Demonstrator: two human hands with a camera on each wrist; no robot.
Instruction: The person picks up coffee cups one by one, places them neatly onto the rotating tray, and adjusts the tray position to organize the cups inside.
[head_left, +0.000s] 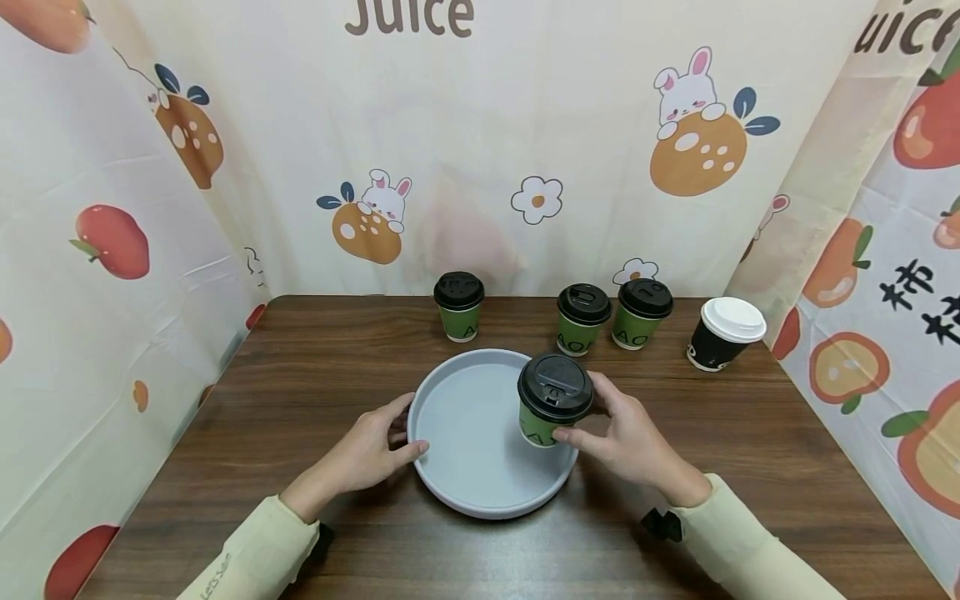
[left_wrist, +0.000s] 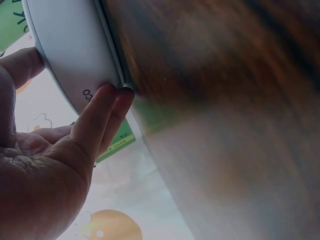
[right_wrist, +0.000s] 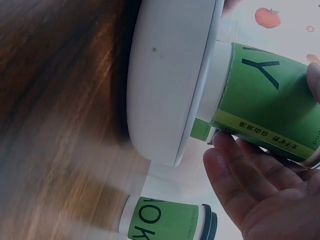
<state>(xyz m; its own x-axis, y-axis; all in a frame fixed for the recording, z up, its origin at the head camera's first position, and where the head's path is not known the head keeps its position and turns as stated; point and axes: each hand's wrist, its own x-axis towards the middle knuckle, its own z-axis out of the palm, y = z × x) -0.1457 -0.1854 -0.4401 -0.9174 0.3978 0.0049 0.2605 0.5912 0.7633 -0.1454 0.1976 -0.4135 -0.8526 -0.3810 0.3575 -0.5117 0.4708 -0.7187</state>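
Note:
A round light-grey tray (head_left: pixel 468 425) lies on the wooden table before me. My left hand (head_left: pixel 367 446) grips its left edge, the thumb over the rim and the fingers against the outer wall; the left wrist view shows fingertips low on the tray side (left_wrist: pixel 70 45). On the other side, my right hand (head_left: pixel 630 437) holds a green paper coffee cup (head_left: pixel 553 400) with a black lid, upright over the tray's right part. In the right wrist view, thumb and fingers wrap the green cup (right_wrist: pixel 270 95), its white base close to the tray rim (right_wrist: pixel 200 90).
Behind the tray stand three more green cups with black lids: one alone at the left (head_left: pixel 459 308), and two side by side, a nearer one (head_left: pixel 581 321) and its neighbour (head_left: pixel 641 312). Farther right is a black cup with a white lid (head_left: pixel 723 333). A printed curtain (head_left: pixel 480 125) borders the table.

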